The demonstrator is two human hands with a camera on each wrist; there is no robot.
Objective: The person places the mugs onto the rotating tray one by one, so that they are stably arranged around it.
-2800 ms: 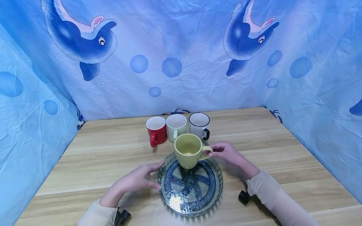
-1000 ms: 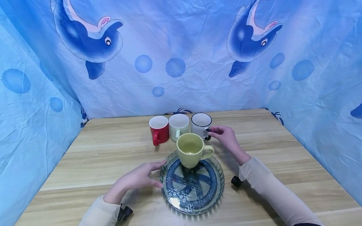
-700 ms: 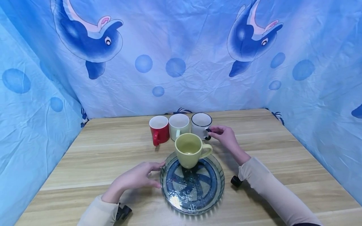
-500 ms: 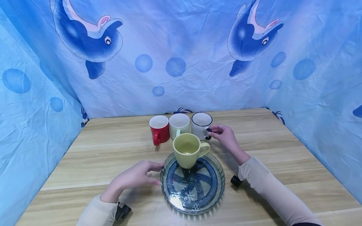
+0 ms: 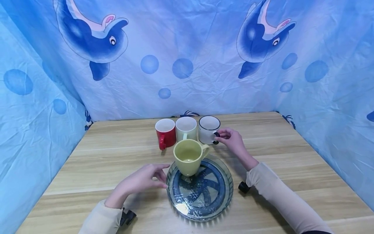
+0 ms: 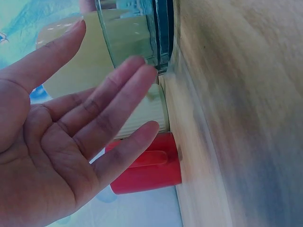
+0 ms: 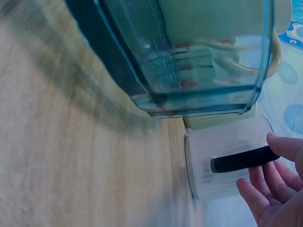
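A yellow mug (image 5: 188, 156) stands upright on the back left part of a round glass dish (image 5: 223, 208) with a dark blue swirl pattern, its handle turned back and right. My left hand (image 5: 146, 179) is beside the dish's left rim, fingers spread and relaxed, holding nothing; whether a fingertip touches the rim I cannot tell. Behind the dish, my right hand (image 5: 232, 140) pinches the black handle (image 7: 241, 160) of a white mug (image 5: 206, 135) with a dark rim. Thumb and fingers lie on opposite sides of that handle. The mug stands on the table.
A pale green mug (image 5: 187, 130) and a red mug (image 5: 167, 135) stand in a row left of the white mug. The wooden table (image 5: 102, 162) ends at a blue dolphin-print cloth (image 5: 204, 94) at the back and sides.
My right hand has left the yellow mug's handle and taken the white mug's black handle. The yellow mug has shifted left, its handle turning backward. My left hand stays near the dish.
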